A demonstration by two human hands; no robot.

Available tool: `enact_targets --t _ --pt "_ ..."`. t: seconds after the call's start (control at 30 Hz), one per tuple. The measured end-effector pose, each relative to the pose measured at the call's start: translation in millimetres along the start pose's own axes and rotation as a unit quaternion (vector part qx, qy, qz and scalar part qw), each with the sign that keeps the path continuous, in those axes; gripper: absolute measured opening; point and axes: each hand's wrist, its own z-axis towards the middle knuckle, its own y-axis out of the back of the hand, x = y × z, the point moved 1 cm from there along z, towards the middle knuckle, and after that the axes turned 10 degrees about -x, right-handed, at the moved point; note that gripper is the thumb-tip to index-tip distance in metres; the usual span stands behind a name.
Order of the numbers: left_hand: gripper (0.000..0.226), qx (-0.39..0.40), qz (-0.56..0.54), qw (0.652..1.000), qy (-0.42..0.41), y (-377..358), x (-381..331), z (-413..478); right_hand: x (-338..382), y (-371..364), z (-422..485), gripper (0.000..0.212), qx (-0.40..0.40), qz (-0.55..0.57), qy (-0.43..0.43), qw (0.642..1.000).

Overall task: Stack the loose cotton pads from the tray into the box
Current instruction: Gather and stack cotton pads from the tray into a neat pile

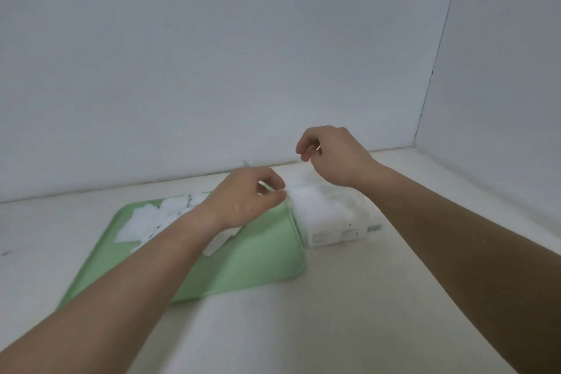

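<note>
A light green tray (258, 258) lies on the table with several loose white cotton pads (151, 218) spread over its far left part. Right beside the tray stands a white box (334, 222), open on top and holding white pads. My left hand (246, 197) hovers over the tray's far right corner, its fingertips pinched together at the edge of the box; whether a pad sits between them is unclear. My right hand (331, 155) hangs above the back of the box, fingers loosely curled, with nothing visible in it.
The cream table (364, 297) meets grey-white walls (273, 55) at the back and on the right. One pad lies partly under my left forearm on the tray.
</note>
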Motion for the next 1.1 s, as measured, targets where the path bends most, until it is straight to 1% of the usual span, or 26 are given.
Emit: enact_targets --t 0.07,0.13,0.27,0.4,0.47,0.53,0.6,0.7,0.77,0.8,0.87,0.9,0.97,1.03,1.07,1.1 --pt "0.006 -0.037 0.001 0.999 0.033 26.3 22.7 -20.5 27.9 -19.3 -5.0 0.032 0.016 0.045 0.013 0.999" --pt "0.006 -0.064 -0.017 0.995 0.07 51.1 44.6 -41.7 52.0 -41.5 -9.8 0.025 0.032 0.079 0.022 0.996" --pt "0.011 -0.111 -0.052 0.984 0.131 92.6 86.3 -79.4 88.4 -88.4 -19.7 0.029 0.046 0.113 0.015 0.992" --pt "0.019 -0.163 -0.046 0.969 0.181 111.6 125.1 -104.1 110.4 -129.1 -26.2 0.023 0.066 0.134 -0.001 0.989" --pt "0.019 -0.18 -0.038 0.964 0.192 113.3 138.0 -110.6 114.8 -147.2 -27.8 0.022 0.097 0.101 0.002 0.99" --pt "0.017 -0.195 -0.046 0.959 0.202 110.7 145.6 -112.4 113.5 -161.2 -27.4 0.025 0.148 0.025 0.012 0.989" --pt "0.018 -0.203 -0.067 0.956 0.199 104.7 148.1 -108.6 107.9 -167.5 -27.8 0.027 0.199 -0.05 0.018 0.979" --pt "0.018 -0.22 -0.117 0.951 0.184 89.3 139.1 -96.8 96.7 -171.2 -30.5 0.032 0.242 -0.106 0.038 0.964" --pt "0.017 -0.238 -0.144 0.945 0.174 78.6 128.1 -88.3 89.3 -175.4 -34.2 0.031 0.24 -0.13 0.043 0.961" --pt "0.017 -0.244 -0.158 0.942 0.169 74.6 123.0 -84.8 87.0 -177.7 -36.2 0.026 0.228 -0.133 0.045 0.963" --pt "0.017 -0.247 -0.186 0.936 0.166 67.3 118.1 -78.5 83.2 -180.2 -39.0 0.016 0.186 -0.126 0.056 0.973" --pt "0.017 -0.249 -0.197 0.934 0.164 65.8 116.9 -76.6 82.9 -178.7 -40.3 0.015 0.162 -0.116 0.063 0.978" --pt "0.015 -0.256 -0.211 0.93 0.156 65.0 115.3 -76.0 81.5 -172.7 -43.3 0.014 0.116 -0.064 0.057 0.99" --pt "0.013 -0.249 -0.218 0.933 0.141 66.9 112.8 -78.7 82.4 -162.8 -47.4 0.015 0.072 0.027 0.03 0.997" --pt "0.015 -0.229 -0.227 0.937 0.135 67.6 111.6 -80.4 84.0 -158.3 -49.3 0.015 0.057 0.074 0.019 0.995" --pt "0.024 -0.195 -0.242 0.941 0.131 68.9 110.0 -82.2 87.8 -153.4 -50.9 0.015 0.056 0.118 0.009 0.991"
